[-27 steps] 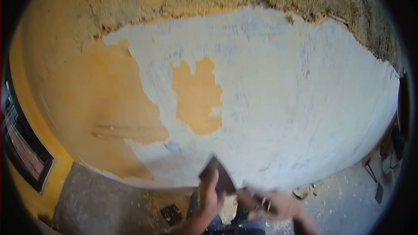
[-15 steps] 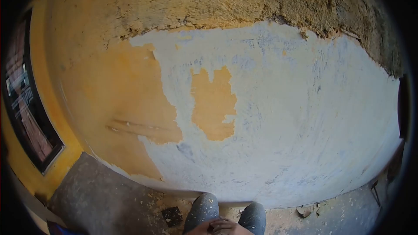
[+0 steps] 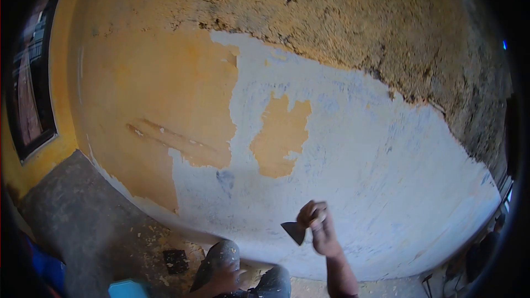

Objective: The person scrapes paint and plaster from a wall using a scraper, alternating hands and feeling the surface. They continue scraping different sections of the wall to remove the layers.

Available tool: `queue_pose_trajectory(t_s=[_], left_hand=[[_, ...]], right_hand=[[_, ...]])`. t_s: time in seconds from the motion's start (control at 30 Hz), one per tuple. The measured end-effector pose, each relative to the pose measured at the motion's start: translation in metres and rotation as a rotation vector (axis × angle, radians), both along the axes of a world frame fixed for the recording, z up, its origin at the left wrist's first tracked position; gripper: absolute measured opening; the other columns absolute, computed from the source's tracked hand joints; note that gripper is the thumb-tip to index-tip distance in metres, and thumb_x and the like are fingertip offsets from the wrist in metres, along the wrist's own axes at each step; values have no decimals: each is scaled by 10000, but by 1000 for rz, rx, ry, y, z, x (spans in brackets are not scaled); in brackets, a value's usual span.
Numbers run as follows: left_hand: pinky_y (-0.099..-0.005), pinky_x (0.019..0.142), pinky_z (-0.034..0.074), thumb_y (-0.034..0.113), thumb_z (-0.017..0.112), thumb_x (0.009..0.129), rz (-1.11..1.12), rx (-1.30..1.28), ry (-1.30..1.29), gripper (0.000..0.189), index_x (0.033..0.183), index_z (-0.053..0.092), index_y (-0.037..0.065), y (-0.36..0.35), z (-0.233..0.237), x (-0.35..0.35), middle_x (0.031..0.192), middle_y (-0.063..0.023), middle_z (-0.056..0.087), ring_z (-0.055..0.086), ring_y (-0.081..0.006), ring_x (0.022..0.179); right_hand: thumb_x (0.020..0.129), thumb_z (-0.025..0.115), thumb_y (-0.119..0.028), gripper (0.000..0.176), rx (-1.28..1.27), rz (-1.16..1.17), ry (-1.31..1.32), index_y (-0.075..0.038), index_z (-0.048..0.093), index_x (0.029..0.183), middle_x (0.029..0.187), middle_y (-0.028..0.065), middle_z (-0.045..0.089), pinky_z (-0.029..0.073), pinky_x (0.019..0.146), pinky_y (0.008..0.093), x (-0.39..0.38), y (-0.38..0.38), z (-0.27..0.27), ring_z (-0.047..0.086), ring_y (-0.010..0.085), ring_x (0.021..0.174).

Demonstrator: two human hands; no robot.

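Observation:
My right hand (image 3: 317, 223) is raised in front of the lower wall, its fingers wrapped round the handle of a scraper. The scraper's dark triangular blade (image 3: 293, 232) points to the left, and I cannot tell whether it touches the wall. Low in the view, my left hand (image 3: 223, 278) rests by my knee (image 3: 223, 254); its fingers are blurred. Ahead, the wall shows bare whitish plaster (image 3: 353, 149), an island of yellow paint (image 3: 281, 135) and a larger yellow painted area (image 3: 160, 94) on the left.
Rough, crumbly wall (image 3: 342, 16) runs along the top and right. A dark-framed window (image 3: 30, 77) is at the far left. On the floor (image 3: 72, 209) lie paint flakes and a dark square piece (image 3: 175, 261). A light blue object (image 3: 128, 288) shows at the bottom.
My hands, clasped between my knees before, are now apart. The right one has risen with the scraper, the left has moved to the left. The view has tilted and shifted; the light blue object has appeared.

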State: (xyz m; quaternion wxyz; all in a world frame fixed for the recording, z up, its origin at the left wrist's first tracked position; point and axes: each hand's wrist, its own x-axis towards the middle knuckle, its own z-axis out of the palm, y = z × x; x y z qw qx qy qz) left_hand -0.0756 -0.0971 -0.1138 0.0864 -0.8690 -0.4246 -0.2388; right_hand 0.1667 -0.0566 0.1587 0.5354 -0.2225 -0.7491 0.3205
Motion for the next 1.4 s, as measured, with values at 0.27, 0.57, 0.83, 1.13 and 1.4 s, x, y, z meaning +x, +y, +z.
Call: queue_pose_trajectory(t_s=[0.27,0.57,0.83,1.13,1.4], left_hand=[[-508,1088,355,389,814,743,79,-849,-772,979,1496,285,53,0,-38,-80,1460,-259,389,406,-403,1332],[-354,812,537,202,663,902,-30,-559,-1098,241,1012,718,-6,69,17,-70,952,-141,718,688,-236,873],[-343,994,439,106,636,875,-515,256,-939,382,1214,587,-63,174,360,-38,1183,-147,657,606,-214,1123],[-351,843,526,197,740,821,-630,86,-251,372,1156,660,55,194,537,44,972,-128,709,686,-241,923],[-359,758,555,234,760,787,-713,392,-161,230,922,735,49,203,544,46,809,-138,715,706,-252,752]], right_hand=[[982,431,-540,696,362,-48,19,-27,293,1433,657,-6,411,470,670,313,-15,34,181,519,127,668],[1041,430,-375,379,438,-148,278,-162,405,729,566,-77,223,152,396,252,-60,68,280,175,44,454],[1003,553,-319,454,654,-254,317,-168,262,689,537,-70,241,143,393,266,-69,98,285,184,38,439],[980,600,-310,459,577,-309,167,-167,251,717,513,-53,285,149,389,269,-68,92,282,206,34,432],[976,606,-270,449,779,-353,102,-151,281,691,520,-47,314,175,388,258,-66,89,278,249,29,439]])
